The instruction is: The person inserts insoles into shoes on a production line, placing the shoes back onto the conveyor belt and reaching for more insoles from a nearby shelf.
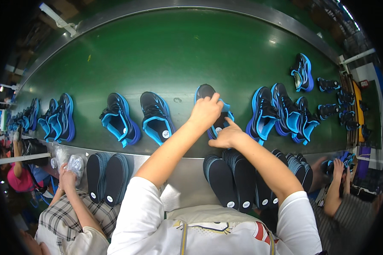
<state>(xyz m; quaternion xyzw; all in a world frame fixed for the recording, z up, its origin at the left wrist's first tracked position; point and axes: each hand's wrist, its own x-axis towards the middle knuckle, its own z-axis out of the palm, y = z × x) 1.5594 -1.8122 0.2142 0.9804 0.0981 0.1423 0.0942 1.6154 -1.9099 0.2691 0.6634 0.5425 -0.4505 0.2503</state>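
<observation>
A black and blue sneaker (205, 90) rests on the green belt in front of me, toe pointing away. My left hand (207, 111) is closed over its lacing, fingers curled across the top. At the heel end, my right hand (229, 134) grips the bright blue collar, its thumb and a finger on opposite sides of the opening. Something dark with a pale mark shows inside the shoe, partly covered by my hands; it looks like an insole. To the left stands a matching sneaker (155, 114) with a round white sticker visible inside.
Stacks of black insoles (245, 180) lie on the metal ledge (181, 174) by my right arm, with more insoles (116, 178) to the left. More sneakers (264, 112) line the green belt (157, 55). Co-workers' hands (68, 176) are at work on both sides.
</observation>
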